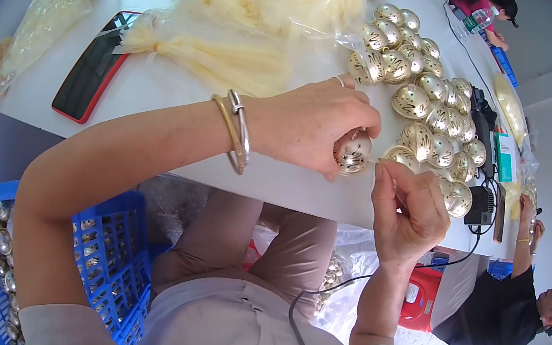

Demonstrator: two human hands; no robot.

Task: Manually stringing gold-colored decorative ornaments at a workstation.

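Observation:
A shiny gold ball ornament (354, 152) with dark painted marks is held in my left hand (315, 123), its fingers curled round it from above. My right hand (408, 208) is beside the ball with thumb and forefinger pinched together. A thin pale strand seems to run from that pinch to the ball, too fine to make out for sure. Just beyond both hands lies a crowd of similar gold balls (411, 101) on the white table (258, 193). Two bangles circle my left wrist.
Bundles of pale yellow ribbon (221, 55) in clear plastic and a red-edged phone (90, 72) lie at the far left. A blue crate (114, 270) of balls stands left of my lap. A black adapter (480, 205) and cable sit at right. Two people (507, 309) work nearby.

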